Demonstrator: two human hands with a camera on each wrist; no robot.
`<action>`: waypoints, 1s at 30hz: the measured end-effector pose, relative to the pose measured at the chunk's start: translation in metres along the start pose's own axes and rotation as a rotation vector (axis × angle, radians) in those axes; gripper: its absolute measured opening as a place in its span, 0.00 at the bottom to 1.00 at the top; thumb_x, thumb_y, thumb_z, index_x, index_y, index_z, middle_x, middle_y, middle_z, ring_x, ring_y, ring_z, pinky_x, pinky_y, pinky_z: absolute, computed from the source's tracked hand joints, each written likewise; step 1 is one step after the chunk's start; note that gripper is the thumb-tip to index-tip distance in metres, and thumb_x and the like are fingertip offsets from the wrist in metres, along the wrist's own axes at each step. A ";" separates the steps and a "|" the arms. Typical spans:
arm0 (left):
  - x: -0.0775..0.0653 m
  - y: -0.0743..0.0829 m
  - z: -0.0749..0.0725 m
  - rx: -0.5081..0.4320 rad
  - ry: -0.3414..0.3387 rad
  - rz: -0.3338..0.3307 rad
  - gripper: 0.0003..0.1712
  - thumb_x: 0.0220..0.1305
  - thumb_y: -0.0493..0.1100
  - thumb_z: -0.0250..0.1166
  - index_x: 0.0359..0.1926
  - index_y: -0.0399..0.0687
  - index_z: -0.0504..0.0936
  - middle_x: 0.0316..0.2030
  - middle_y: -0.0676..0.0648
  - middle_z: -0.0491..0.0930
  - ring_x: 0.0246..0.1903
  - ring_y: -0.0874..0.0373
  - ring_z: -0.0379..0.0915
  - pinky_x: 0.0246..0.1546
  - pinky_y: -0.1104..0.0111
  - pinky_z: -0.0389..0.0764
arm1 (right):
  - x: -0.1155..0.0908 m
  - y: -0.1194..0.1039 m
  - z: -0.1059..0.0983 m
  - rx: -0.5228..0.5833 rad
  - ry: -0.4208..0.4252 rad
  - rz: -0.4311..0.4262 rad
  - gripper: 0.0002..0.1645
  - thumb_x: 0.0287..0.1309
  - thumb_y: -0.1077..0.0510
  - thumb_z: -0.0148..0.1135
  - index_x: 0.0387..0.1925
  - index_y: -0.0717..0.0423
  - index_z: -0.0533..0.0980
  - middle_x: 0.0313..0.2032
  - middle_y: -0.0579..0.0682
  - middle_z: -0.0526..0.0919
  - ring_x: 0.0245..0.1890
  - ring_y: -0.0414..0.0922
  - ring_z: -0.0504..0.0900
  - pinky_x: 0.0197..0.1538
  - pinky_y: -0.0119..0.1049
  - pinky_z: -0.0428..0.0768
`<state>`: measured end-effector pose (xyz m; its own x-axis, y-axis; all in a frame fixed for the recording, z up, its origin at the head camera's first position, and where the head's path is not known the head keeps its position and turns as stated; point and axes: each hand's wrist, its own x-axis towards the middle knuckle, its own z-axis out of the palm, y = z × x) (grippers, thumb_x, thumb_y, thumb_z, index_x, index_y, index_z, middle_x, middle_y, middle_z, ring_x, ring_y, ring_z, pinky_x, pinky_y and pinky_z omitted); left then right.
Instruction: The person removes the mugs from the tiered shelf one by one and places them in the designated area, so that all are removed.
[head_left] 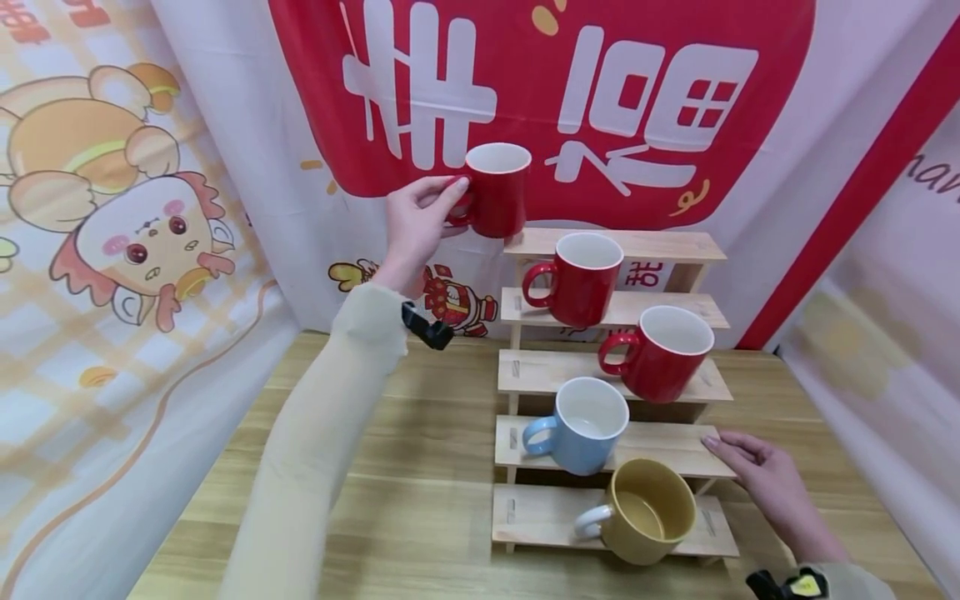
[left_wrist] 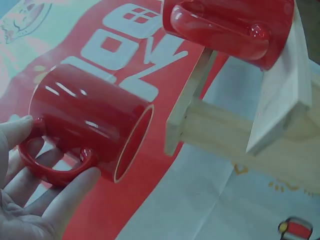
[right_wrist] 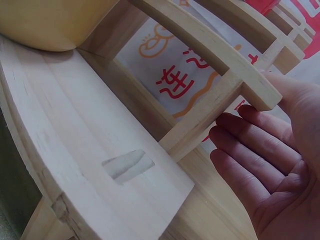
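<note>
My left hand (head_left: 420, 221) grips the handle of a red mug (head_left: 498, 192) with a white inside, held in the air at the left of the top step of a wooden stand (head_left: 615, 243). In the left wrist view that mug (left_wrist: 92, 120) is apart from the wood, fingers around its handle. My right hand (head_left: 776, 483) holds the right end of the second step from the bottom, thumb above; in the right wrist view its other fingers (right_wrist: 240, 157) lie beside and under the wood. Two red mugs (head_left: 588, 279) (head_left: 667, 354), a light blue mug (head_left: 588, 425) and a mustard mug (head_left: 648, 512) stand on lower steps.
The stand rests on a wood-grain tabletop (head_left: 420, 417). Behind it hangs a white cloth with a large red print (head_left: 525, 92). A patterned cloth (head_left: 112, 333) hangs on the left, and a pale one (head_left: 877, 375) on the right.
</note>
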<state>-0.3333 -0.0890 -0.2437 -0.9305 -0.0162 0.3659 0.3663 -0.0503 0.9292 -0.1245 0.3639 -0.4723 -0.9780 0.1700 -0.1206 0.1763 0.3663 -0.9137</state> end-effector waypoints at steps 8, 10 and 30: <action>-0.017 0.002 -0.036 0.047 0.040 0.019 0.29 0.61 0.57 0.73 0.59 0.48 0.84 0.52 0.49 0.86 0.48 0.53 0.84 0.46 0.59 0.87 | 0.001 0.001 -0.001 -0.007 0.009 0.005 0.26 0.69 0.42 0.65 0.56 0.57 0.79 0.42 0.28 0.83 0.44 0.25 0.78 0.42 0.26 0.82; -0.021 0.001 -0.044 0.054 0.055 0.017 0.29 0.61 0.56 0.73 0.59 0.47 0.84 0.52 0.49 0.85 0.49 0.53 0.84 0.45 0.59 0.87 | 0.001 0.001 0.000 -0.003 0.008 0.003 0.25 0.69 0.43 0.65 0.56 0.57 0.80 0.42 0.29 0.84 0.43 0.25 0.78 0.42 0.26 0.81; -0.065 -0.043 -0.128 -0.003 0.317 -0.004 0.23 0.60 0.51 0.75 0.50 0.41 0.87 0.48 0.40 0.86 0.42 0.47 0.86 0.39 0.57 0.87 | 0.004 0.006 0.002 0.008 0.011 0.006 0.21 0.70 0.44 0.64 0.54 0.52 0.81 0.42 0.28 0.84 0.43 0.26 0.78 0.41 0.25 0.81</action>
<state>-0.2896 -0.2136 -0.3145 -0.8865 -0.3268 0.3275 0.3634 -0.0538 0.9301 -0.1279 0.3654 -0.4788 -0.9756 0.1824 -0.1220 0.1815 0.3582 -0.9158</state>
